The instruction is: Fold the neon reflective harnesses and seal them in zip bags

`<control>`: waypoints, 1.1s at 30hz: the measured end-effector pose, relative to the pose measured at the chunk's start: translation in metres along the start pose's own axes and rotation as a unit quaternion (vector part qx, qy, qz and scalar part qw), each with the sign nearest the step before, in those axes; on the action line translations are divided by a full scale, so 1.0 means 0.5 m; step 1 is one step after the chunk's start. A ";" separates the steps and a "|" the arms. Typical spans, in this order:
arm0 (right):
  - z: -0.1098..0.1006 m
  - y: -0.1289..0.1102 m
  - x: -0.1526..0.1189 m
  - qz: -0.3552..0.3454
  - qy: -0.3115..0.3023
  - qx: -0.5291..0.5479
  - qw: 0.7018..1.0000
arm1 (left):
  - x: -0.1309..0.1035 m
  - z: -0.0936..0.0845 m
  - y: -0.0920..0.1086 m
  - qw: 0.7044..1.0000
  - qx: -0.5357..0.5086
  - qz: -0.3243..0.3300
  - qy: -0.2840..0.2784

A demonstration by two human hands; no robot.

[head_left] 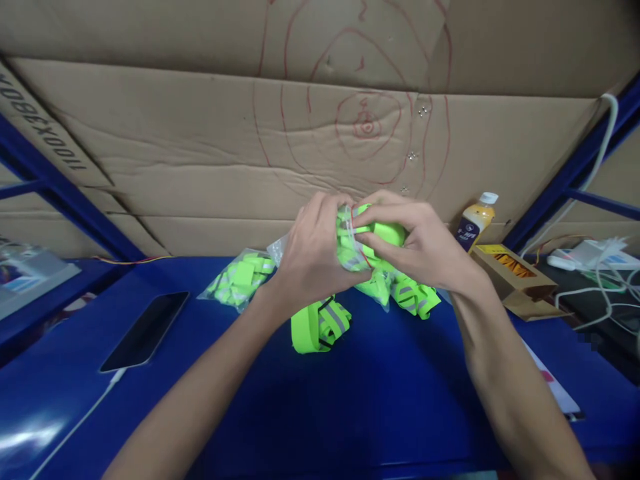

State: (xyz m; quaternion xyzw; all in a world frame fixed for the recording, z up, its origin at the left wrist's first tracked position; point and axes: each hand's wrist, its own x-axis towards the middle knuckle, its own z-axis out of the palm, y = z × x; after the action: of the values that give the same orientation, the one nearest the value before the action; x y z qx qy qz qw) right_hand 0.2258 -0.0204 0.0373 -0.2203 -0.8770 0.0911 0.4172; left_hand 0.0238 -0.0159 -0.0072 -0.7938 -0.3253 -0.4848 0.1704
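Note:
My left hand (311, 250) is wrapped round a clear zip-lock bag (353, 259) with a red line along its mouth. Neon-green reflective strap shows through the plastic. My right hand (430, 247) grips a folded neon-green reflective strap (393, 233) at that mouth, its fingertips reaching inside. Part of the strap is hidden behind the fingers. Below my hands, a rolled reflective strap (320, 325) with black trim lies on the blue table (320, 413). Another bagged bundle of straps (243, 277) rests to the left. More strap bundles (414, 297) lie behind my right hand.
On the left a phone (146, 331) lies with a white cable plugged in. A drink bottle (477, 220) and an open cardboard box (515, 277) stand at the right, near tangled white cables (607, 280). A cardboard wall (200, 147) closes off the back.

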 end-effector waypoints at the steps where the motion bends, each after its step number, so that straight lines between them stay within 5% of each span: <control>1: 0.001 -0.005 0.000 0.001 -0.011 -0.008 1.000 | 0.000 0.000 0.001 1.000 -0.005 0.000 0.002; 8: 0.003 -0.037 -0.004 0.000 0.036 -0.047 0.998 | 0.004 -0.004 0.014 0.998 0.023 0.021 0.059; 12: -0.010 -0.043 -0.006 0.040 0.070 -0.004 0.997 | -0.001 -0.009 0.011 0.996 0.035 -0.034 0.074; 18: -0.042 -0.041 -0.013 0.031 -0.008 0.042 0.999 | -0.004 -0.010 0.016 0.996 -0.049 -0.068 0.031; 23: -0.024 -0.043 -0.006 0.045 -0.019 0.007 0.999 | -0.009 -0.002 0.032 0.995 -0.047 -0.083 0.021; 27: -0.005 -0.034 0.001 0.051 0.008 -0.015 0.999 | -0.014 0.004 0.029 0.994 -0.045 -0.098 0.021; 33: 0.002 -0.016 0.003 0.096 0.105 0.085 0.986 | -0.018 0.030 0.029 0.989 -0.014 -0.112 0.097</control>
State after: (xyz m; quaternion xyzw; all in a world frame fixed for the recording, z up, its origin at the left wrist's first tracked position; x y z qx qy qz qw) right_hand 0.2215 -0.0269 0.0404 -0.2758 -0.7921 0.1813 0.5135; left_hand 0.0407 -0.0210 -0.0214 -0.7037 -0.3876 -0.5801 0.1345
